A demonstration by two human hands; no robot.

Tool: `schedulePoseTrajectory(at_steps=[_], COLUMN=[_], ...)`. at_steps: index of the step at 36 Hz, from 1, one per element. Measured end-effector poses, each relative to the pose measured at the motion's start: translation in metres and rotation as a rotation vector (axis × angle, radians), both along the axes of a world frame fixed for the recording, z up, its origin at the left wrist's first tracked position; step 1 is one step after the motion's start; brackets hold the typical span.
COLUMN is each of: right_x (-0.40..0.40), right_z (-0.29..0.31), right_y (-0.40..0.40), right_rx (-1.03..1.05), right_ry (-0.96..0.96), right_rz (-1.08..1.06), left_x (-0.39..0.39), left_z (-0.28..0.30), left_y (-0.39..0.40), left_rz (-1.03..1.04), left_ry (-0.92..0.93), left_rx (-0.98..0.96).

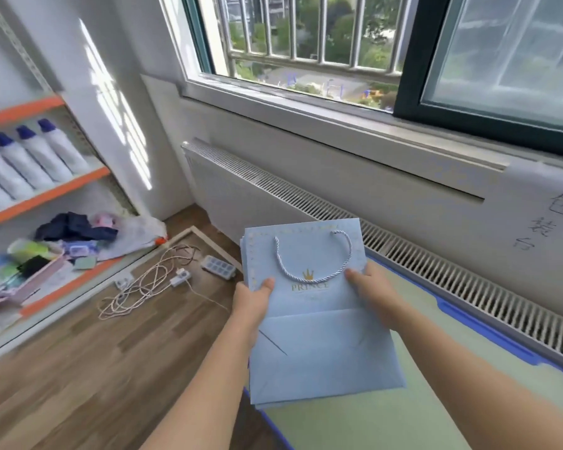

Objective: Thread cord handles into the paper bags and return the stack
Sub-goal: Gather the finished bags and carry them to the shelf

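A: Start at our fingers. Our left hand has its thumb pressed flat on the face of the stack of paper bags, with the other fingers hidden underneath, so it pinches the left edge. Our right hand does the same on the right edge: thumb on top, the rest out of sight below.

B: And the stack itself?

A: We hold it up between both hands, flat and tilted toward us, over the near corner of the green table. The top bag already carries its cord handle, looped down across the front above the gold crown print.

B: What could go wrong from here?

A: We judge the sheets could fan out. Several edges already show staggered at the top left and along the bottom, and a loose pinch would let the lower bags slide free. The handle hangs loose too, and could snag as we set things down.

B: Room to move?

A: The table lies open to our right, edged in blue tape. The radiator runs close behind it. To our left the floor holds a tangle of cable and a shelf of bottles, so right looks the safer way.
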State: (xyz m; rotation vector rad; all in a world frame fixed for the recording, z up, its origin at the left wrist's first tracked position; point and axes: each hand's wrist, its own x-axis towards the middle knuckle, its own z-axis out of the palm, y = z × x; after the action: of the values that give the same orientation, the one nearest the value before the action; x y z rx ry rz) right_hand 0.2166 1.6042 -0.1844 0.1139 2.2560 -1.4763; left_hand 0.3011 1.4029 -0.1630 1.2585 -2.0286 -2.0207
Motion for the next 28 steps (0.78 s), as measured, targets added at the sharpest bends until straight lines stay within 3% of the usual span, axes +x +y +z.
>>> schedulePoseTrajectory(at_steps=[5,18,28], right_x=[-0.002,-0.016,-0.026], right_z=[0.029,0.032,0.045], right_y=[-0.061,-0.178,-0.322], right_rx=[0.082,0.128,0.14], right_ry=[0.014,0.083,0.123], right_rz=[0.078,0.29,0.372], left_x=[0.011,0.031,0.033], left_z=[0.005,-0.003,0.0], left_y=[-0.043,-0.138,-0.272], left_rz=[0.123,0.314,0.378], left_ry=[0.006,0.017,0.067], left_rx=[-0.011,-0.011,0.041])
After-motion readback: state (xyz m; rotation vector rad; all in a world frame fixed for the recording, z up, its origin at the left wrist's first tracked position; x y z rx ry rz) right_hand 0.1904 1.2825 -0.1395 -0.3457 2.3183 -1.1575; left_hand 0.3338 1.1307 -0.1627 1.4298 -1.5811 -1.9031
